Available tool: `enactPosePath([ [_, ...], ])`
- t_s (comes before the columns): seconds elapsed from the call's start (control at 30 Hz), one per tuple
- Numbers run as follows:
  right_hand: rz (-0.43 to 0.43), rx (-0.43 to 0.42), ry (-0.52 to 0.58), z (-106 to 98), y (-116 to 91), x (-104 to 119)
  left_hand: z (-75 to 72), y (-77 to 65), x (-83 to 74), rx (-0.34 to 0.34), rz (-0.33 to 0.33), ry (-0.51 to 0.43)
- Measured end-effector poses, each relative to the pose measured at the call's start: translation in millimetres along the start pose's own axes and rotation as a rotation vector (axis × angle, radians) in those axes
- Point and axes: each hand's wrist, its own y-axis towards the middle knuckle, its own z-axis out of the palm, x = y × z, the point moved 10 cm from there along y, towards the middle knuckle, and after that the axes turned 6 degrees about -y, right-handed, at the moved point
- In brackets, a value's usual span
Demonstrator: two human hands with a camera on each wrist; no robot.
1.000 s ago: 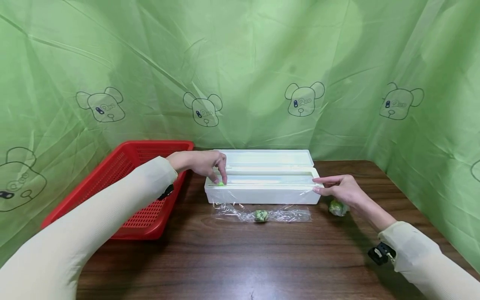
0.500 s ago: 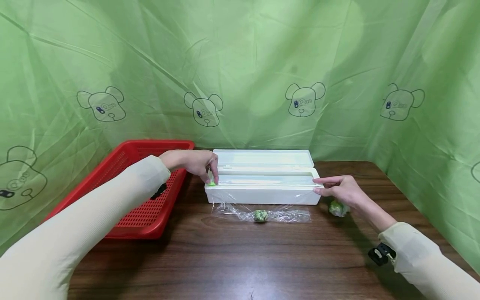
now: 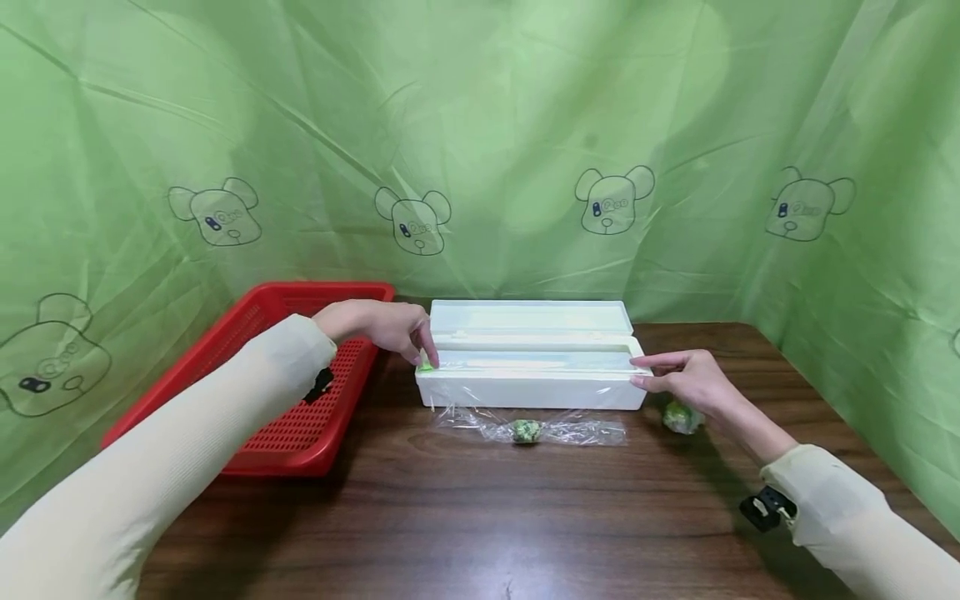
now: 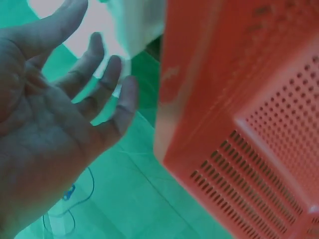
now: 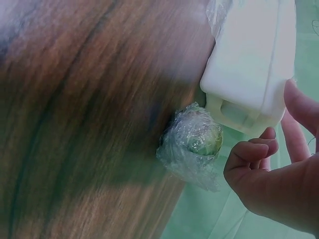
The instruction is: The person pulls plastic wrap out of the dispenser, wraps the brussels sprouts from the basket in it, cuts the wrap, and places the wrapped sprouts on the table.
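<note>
A white plastic wrap dispenser box stands with its lid tipped back. At its front left end, my left hand pinches a small green slide cutter between thumb and index finger. The left wrist view shows this hand's other fingers loosely bent. My right hand holds the box's right end, thumb on the front wall and fingers at the rim. Cling film hangs over the front onto the table, with a small green, speckled lump lying on it.
Left of the box sits a red perforated basket, under my left forearm. A film-wrapped green and yellow ball lies on the wooden table below my right hand. Green cloth hangs behind the table.
My left hand slid left along the box's front edge with the green slide cutter, stopping at the left end. The right hand keeps its place on the box.
</note>
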Motion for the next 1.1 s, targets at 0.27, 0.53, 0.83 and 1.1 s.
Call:
enactPosePath([
  [0.27,-0.002,-0.007,-0.026,-2,-3,0,-11.0,-38.2,-19.4,-0.358,-0.106,0.096],
  [0.53,-0.020,-0.028,-0.030,-2,-5,5,22.4,-78.1,-54.6,-0.823,-0.105,0.036],
  [0.83,-0.060,-0.077,-0.078,-3,-6,10,54.0,-76.3,-51.3,-1.140,-0.018,-0.005],
  [1.1,-0.139,-0.144,-0.126,-5,-9,18,60.3,-61.7,-28.3,-1.279,-0.022,0.071],
])
